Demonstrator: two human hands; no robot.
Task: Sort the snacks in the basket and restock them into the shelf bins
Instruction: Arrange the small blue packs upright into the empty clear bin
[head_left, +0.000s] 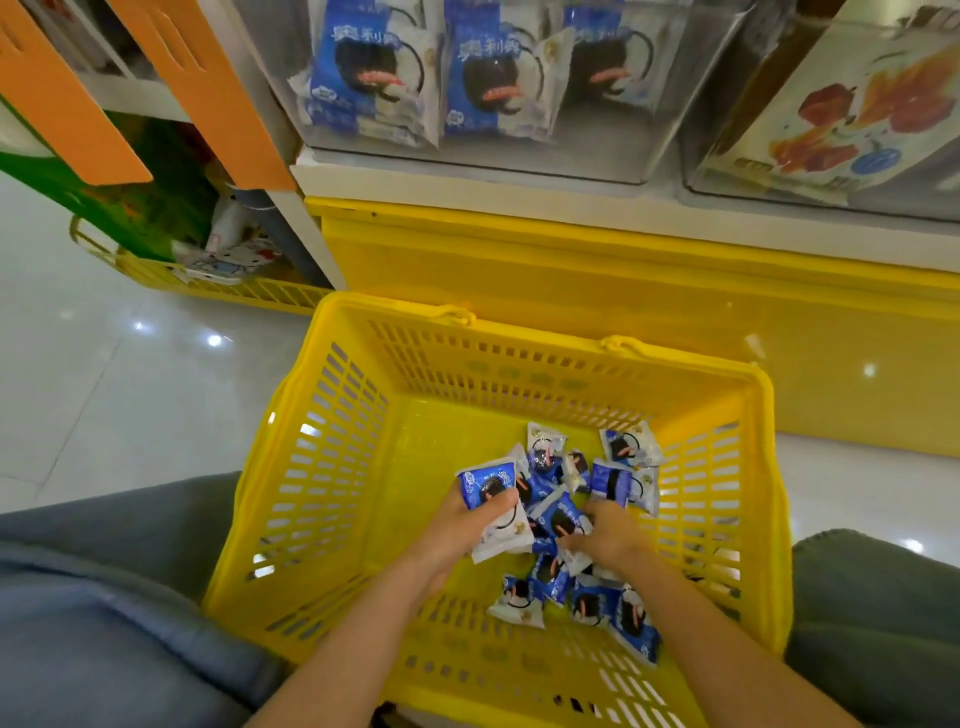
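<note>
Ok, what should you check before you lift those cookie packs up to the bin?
1. Left hand grips the held packets: ok.
2. Right hand has one too: cannot tell, it is down in the pile.
3. Held packets match the shelf packets in the clear bin: ok, same blue-and-white print.
4. Room left in the bin: cannot tell, its top is out of view.
5. Basket emptied: not ok, many packets remain.
</note>
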